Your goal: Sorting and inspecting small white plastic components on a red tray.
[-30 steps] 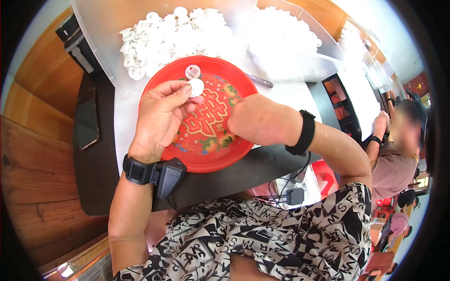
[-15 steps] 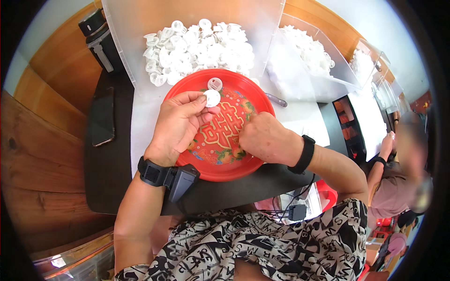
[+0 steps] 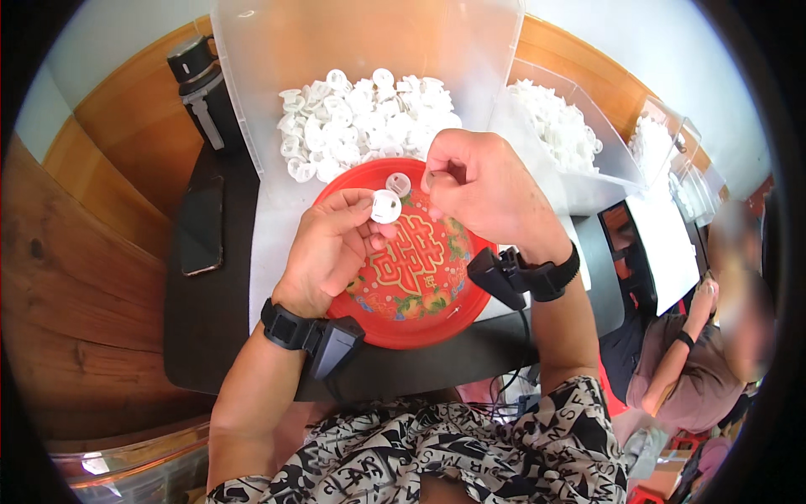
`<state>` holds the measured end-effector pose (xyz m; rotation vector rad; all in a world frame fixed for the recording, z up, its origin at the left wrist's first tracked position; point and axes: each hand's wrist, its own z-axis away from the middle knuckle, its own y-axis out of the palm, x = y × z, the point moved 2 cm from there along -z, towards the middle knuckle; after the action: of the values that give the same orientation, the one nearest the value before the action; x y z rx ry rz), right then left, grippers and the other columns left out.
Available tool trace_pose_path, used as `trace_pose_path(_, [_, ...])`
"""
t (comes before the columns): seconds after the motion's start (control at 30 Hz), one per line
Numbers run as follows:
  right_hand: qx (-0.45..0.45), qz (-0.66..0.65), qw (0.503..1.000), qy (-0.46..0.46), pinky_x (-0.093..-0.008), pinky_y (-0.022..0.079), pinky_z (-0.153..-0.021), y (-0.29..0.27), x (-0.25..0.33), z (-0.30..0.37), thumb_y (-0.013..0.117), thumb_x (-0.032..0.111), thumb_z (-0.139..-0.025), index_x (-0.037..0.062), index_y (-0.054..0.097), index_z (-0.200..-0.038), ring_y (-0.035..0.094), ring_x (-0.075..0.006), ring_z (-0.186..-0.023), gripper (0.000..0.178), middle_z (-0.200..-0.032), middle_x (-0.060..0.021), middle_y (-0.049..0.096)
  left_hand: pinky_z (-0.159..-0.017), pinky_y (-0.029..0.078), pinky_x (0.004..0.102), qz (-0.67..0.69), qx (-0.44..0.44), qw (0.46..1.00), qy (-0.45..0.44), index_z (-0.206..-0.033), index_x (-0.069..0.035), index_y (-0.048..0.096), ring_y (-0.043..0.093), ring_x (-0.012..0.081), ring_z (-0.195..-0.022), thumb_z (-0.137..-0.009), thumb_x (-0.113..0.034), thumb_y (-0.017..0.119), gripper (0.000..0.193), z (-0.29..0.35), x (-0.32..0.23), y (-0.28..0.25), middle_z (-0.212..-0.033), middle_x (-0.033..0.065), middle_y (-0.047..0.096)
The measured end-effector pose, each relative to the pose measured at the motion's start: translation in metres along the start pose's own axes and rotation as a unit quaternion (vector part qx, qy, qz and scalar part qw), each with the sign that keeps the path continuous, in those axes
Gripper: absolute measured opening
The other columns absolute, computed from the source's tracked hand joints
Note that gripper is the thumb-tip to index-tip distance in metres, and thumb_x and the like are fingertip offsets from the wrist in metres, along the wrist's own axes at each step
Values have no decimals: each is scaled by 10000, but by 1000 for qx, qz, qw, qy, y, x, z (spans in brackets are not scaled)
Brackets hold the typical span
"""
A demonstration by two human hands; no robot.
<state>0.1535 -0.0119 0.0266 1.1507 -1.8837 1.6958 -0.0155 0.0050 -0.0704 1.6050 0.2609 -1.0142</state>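
Pinched between the thumb and fingers of my left hand (image 3: 326,256) is a small round white plastic part (image 3: 386,207) with a small dark opening in its face. My right hand (image 3: 497,191) is raised above the far right side of a round red tray (image 3: 411,338), thumb and forefinger pressed together. Whatever lies in that pinch is too small or too hidden to make out. A second round plastic part (image 3: 398,184) rests in the tray near its far rim, just beyond the held one.
Behind the tray, an upright clear bin (image 3: 369,42) has a heap of white parts (image 3: 361,118) in front. More parts fill a clear box (image 3: 617,155) at right. A phone (image 3: 202,227) and black flask (image 3: 201,97) are at left. A person works at far right.
My right hand has moved up and away from me, from the tray's right side to beside the held part. My left hand still holds the white part. The whole view has shifted slightly.
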Motion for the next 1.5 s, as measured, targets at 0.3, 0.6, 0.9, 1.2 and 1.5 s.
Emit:
trace_pose_path(0.3, [87,-255,963,25,-229,428,-507,28,-6,-9,517,-30,-816,-23,516,-769,541,-91,-566,48,-658,-46,556,-561,424,252,-9,-22,998,57,-971,-25,574,573,152,-646,-877,-85,533,118,5,-5,2,-842,91,618])
trace_pose_path(0.6, [61,-286,956,-5,-222,431,-525,37,-15,-15,505,-30,-838,-32,553,-852,544,-83,-609,50,-683,-45,569,-643,459,244,-15,-36,992,119,-1061,6,574,576,135,-719,-846,-7,554,216,3,-9,5,-869,80,618])
trace_pose_path(0.9, [90,-264,960,-12,-212,427,-525,33,-6,-15,514,-6,-847,-36,582,-909,526,-76,-597,97,-698,-44,580,-632,457,238,-31,-5,991,129,-1020,7,568,580,135,-710,-833,34,539,191,6,-10,1,-869,79,615])
trace_pose_path(1.2, [56,-273,960,4,-204,424,-503,32,-24,-11,552,5,-839,-32,596,-901,529,-67,-579,84,-702,-32,584,-637,473,251,-28,24,991,129,-994,-3,556,596,150,-750,-838,26,540,159,5,-11,4,-861,86,610])
trace_pose_path(1.5, [72,-340,937,32,-202,434,-516,35,-28,-10,574,33,-842,-7,542,-874,534,-84,-583,60,-745,-46,580,-642,467,236,-50,14,988,144,-1001,1,573,584,132,-752,-817,44,551,190,4,-9,1,-894,81,613])
